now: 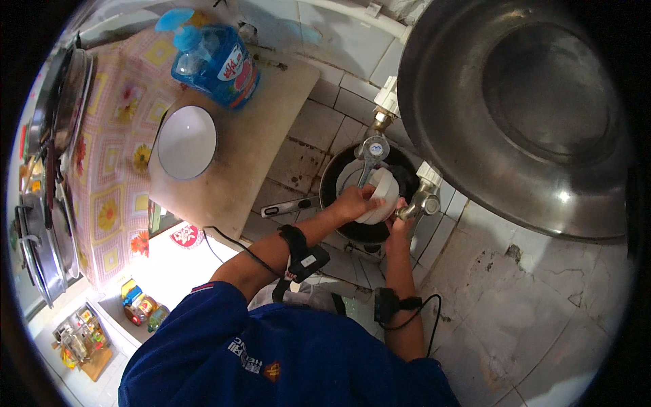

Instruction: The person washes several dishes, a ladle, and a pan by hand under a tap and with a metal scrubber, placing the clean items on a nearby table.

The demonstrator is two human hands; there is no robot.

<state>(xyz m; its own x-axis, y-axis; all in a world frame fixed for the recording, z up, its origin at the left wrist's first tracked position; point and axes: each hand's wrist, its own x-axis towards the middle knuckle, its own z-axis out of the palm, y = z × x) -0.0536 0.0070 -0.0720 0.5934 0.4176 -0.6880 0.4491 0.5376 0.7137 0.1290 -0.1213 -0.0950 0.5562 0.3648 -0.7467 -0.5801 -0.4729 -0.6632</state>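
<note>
A white bowl (385, 198) is tilted between my two hands, over a dark frying pan (339, 170) with a metal handle. My left hand (357, 203) grips the bowl's near left rim. At its lower right side is my right hand (398, 219), partly hidden by the bowl and a brass tap (414, 208). A metal tap lever (374, 152) reaches over the pan, just above the left hand. Another pale dish (348, 175) lies in the pan behind the bowl. Whether water runs is not clear.
A large metal wok (442, 102) fills the upper right. On the left, a white cutting board (244, 152) holds a white bowl (187, 142) and a blue pump soap bottle (218, 63). Pots (43, 244) line the far left. Tiled walls surround the sink area.
</note>
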